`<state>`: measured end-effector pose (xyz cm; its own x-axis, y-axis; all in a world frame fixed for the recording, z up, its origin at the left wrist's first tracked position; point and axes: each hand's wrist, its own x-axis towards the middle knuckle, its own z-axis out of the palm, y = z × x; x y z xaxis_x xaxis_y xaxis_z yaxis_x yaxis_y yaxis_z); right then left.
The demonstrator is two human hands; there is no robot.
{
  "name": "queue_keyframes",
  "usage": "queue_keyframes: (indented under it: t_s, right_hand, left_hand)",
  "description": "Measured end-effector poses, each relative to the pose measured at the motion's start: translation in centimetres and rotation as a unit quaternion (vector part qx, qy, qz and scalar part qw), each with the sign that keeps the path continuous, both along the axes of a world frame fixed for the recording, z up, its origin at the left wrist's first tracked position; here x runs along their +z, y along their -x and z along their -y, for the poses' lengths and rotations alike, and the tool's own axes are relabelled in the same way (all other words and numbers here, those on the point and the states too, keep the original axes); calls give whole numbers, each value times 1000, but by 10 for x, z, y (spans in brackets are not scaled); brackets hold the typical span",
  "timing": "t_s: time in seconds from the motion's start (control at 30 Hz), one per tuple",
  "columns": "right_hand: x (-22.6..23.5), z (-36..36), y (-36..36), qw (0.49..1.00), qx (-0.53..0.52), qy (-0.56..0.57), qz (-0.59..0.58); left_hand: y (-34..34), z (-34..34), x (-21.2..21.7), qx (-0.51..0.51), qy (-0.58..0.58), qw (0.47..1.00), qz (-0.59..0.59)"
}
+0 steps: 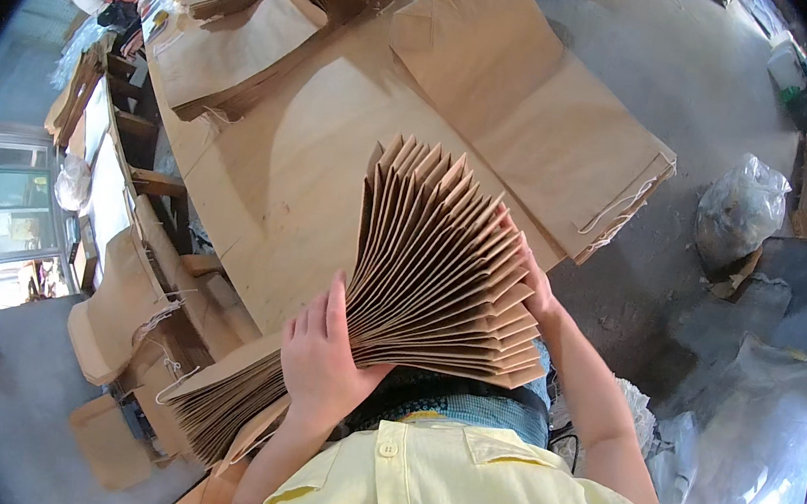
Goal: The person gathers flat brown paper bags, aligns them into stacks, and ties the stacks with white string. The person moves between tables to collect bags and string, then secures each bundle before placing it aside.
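A thick stack of brown paper bags (424, 290) is held in front of my body, its folded edges fanned out at the upper right. My left hand (322, 358) grips the stack at its narrow middle, with the thumb side toward the fan. At the fan's right edge, my right hand (530, 273) is closed round the outer bags, its fingers partly hidden behind them. The stack's other end spreads toward the lower left, where pale string handles show. Just beyond my hands, a flat pile of larger brown paper bags (531, 117) with string handles lies on the wooden table (278, 206).
Further brown bag stacks (236, 55) lie at the table's far left. Beside the table's left edge stand wooden supports and a leaning paper bag (120, 308). A clear plastic sack (741, 208) sits on the floor at right, with plastic sheeting (754, 436) nearer me.
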<state>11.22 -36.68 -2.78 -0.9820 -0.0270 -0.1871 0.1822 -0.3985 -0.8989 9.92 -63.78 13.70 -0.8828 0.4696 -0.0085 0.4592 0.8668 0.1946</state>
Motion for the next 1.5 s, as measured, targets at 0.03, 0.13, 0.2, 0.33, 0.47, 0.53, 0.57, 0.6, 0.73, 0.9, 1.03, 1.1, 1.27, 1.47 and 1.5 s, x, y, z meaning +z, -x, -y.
queue_keyframes:
  t_s: [0.03,0.13,0.2,0.33,0.47,0.53,0.57,0.6,0.73,0.9,1.03,1.1,1.27,1.47,1.5]
  right_hand:
    - [10,-2,8,997,20,22,75]
    - [7,-34,6,994,-14,-74,73]
    - [7,-45,-1,994,-68,-76,27]
    - [4,2,-28,994,-3,-106,16]
    - [4,-39,-7,992,-32,-102,67]
    - [0,-54,15,993,-98,-66,4]
    - [3,-55,28,993,-101,-63,-11]
    - [7,-55,42,992,-107,-59,-28]
    - [9,-19,62,991,55,-122,32]
    - [-8,-40,99,996,15,-92,10]
    - [4,4,98,990,102,-99,-18]
    - [-4,-19,120,978,206,-16,22]
    - [-3,-31,169,991,125,-52,5]
    - [-2,-9,191,958,275,-77,8]
    - [1,-9,210,965,249,-76,1]
  left_hand:
    - [-1,2,-1,1,7,1000,0]
    - [-2,2,-1,8,15,1000,0]
    - [-4,3,1,14,12,1000,-12]
    - [-2,-3,-4,12,4,1000,-5]
    - [-4,-2,-3,13,2,1000,-7]
    - [-5,-2,0,16,10,1000,-8]
    - [-6,-1,2,21,15,1000,7]
    - [-5,-2,4,22,20,999,18]
    - [-1,-5,7,18,26,999,32]
    - [-3,-3,7,24,12,998,52]
    - [-5,0,5,27,24,998,52]
    - [-6,0,3,36,3,998,56]
    - [-4,-3,3,51,-14,997,56]
    - [-8,-4,4,70,-1,996,58]
    - [-7,-6,4,72,0,996,60]
